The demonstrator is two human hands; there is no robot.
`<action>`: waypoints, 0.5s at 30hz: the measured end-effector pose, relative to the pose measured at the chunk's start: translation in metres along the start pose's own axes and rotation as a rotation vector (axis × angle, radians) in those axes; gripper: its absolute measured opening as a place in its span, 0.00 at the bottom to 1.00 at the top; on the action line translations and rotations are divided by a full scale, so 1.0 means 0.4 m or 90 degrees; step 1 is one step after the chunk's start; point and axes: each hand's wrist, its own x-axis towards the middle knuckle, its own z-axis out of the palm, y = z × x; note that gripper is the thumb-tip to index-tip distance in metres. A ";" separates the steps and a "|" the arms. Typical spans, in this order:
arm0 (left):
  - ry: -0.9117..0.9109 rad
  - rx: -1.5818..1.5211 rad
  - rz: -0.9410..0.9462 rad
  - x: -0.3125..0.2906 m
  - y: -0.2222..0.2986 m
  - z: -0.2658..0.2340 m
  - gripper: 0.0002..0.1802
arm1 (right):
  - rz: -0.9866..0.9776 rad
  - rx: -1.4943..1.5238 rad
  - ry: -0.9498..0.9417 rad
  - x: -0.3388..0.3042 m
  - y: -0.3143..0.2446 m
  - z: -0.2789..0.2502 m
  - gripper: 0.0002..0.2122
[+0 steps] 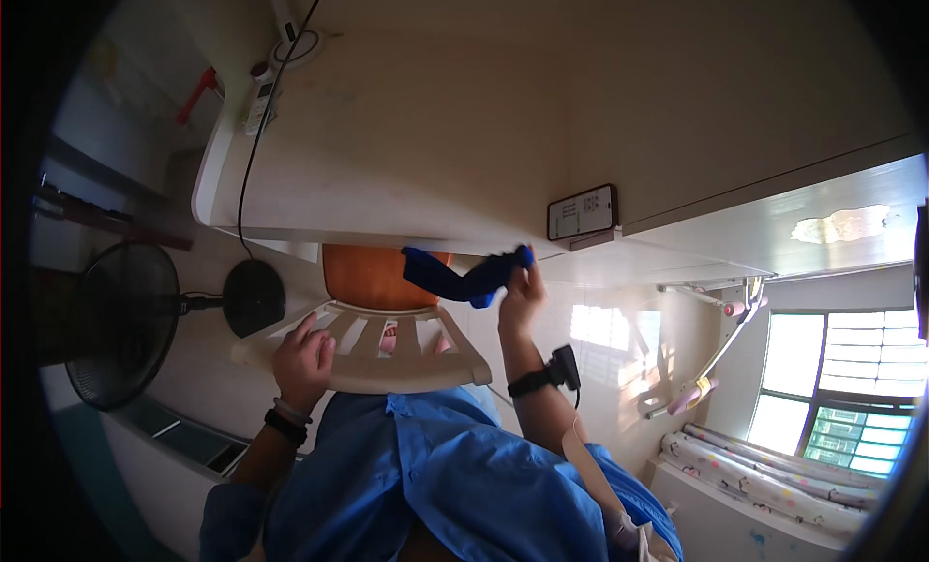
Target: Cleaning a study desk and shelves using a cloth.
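Observation:
My right hand (523, 299) pinches one end of a dark blue cloth (440, 276) between thumb and fingers. The cloth hangs to the left in a limp curve, at the desk's front edge and over the orange chair seat (366, 277). Its exact kind cannot be made out. My left hand (304, 363) is at the left end of the cream slatted chair back (387, 375). Its fingers are loosely bent and a little apart, with nothing seen in them. Whether it touches the chair is unclear.
A pale desk (406, 136) stretches ahead, with a phone (583, 212) by its front edge and a white remote (259, 105) at far left. A black cable (259, 141) crosses its left side. A standing fan (126, 325) is left; a window (837, 378) is right.

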 end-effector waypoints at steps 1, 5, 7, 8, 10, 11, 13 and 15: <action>-0.007 -0.007 -0.010 -0.011 -0.008 -0.009 0.09 | -0.017 -0.171 -0.069 0.018 -0.055 0.058 0.16; 0.001 -0.018 0.058 0.004 -0.017 0.001 0.08 | -0.179 -0.151 -0.150 0.185 -0.230 0.305 0.22; 0.010 -0.030 0.068 0.004 -0.026 0.005 0.09 | -0.190 -0.134 -0.219 0.265 -0.316 0.373 0.25; 0.017 -0.034 0.067 -0.005 -0.034 0.001 0.09 | -0.175 -0.325 -0.294 0.300 -0.362 0.376 0.27; 0.035 -0.029 0.063 -0.022 -0.047 -0.009 0.10 | -0.198 -0.768 -0.442 0.365 -0.410 0.315 0.30; 0.040 -0.035 0.063 -0.028 -0.046 -0.014 0.10 | -0.239 -1.023 -0.506 0.395 -0.395 0.260 0.32; 0.044 -0.057 0.052 -0.032 -0.039 -0.022 0.10 | -0.451 -1.348 -0.433 0.428 -0.282 0.098 0.22; 0.050 -0.081 0.093 -0.002 -0.017 -0.026 0.10 | -0.490 -1.453 -0.342 0.577 -0.142 -0.199 0.18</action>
